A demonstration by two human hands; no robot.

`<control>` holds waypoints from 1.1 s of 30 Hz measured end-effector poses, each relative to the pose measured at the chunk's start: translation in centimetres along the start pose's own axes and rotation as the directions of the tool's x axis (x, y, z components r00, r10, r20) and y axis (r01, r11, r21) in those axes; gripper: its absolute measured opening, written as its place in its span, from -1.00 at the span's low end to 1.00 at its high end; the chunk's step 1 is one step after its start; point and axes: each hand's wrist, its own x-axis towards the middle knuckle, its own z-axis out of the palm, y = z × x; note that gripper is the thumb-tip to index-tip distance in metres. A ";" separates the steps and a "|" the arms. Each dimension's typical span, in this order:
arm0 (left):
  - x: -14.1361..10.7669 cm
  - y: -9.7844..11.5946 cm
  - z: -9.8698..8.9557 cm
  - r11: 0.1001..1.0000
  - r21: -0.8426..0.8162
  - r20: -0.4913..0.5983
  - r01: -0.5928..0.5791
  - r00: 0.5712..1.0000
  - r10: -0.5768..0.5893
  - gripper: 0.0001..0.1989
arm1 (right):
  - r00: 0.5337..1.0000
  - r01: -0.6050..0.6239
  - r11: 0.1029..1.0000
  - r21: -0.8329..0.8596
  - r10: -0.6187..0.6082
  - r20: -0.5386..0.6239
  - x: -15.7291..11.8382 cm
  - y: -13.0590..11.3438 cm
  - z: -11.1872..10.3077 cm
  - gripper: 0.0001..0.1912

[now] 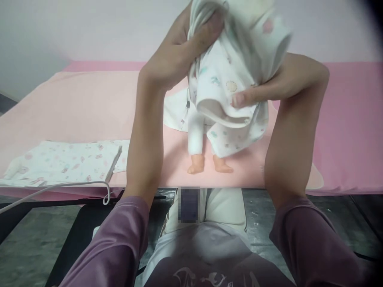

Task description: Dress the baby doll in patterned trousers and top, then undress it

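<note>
Raised in front of me is a white printed baby garment (227, 75), bunched and slightly blurred, with an open cuff or hem facing me. My left hand (191, 44) grips its gathered upper edge, thumb on top. Lower on the other side, my right hand (275, 85) pinches the fabric near that opening, its other fingers hidden behind the cloth. Beneath hangs a doll (196, 137) lying on the pink bed; only its white-clothed legs and bare feet show clearly. The garment hides the doll's upper body.
A folded white printed cloth (68, 161) lies at the left front of the pink bed surface (89, 103). A white cable (77, 184) runs along the front edge. A pale wall (104, 28) stands behind, and my legs are below the edge.
</note>
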 end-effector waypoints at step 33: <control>-27.2 7.0 10.9 0.555 0.212 -0.356 0.804 0.592 -0.723 -0.64 | 0.783 -0.610 0.788 -0.078 0.586 -0.209 -6.0 -3.7 18.5 -0.84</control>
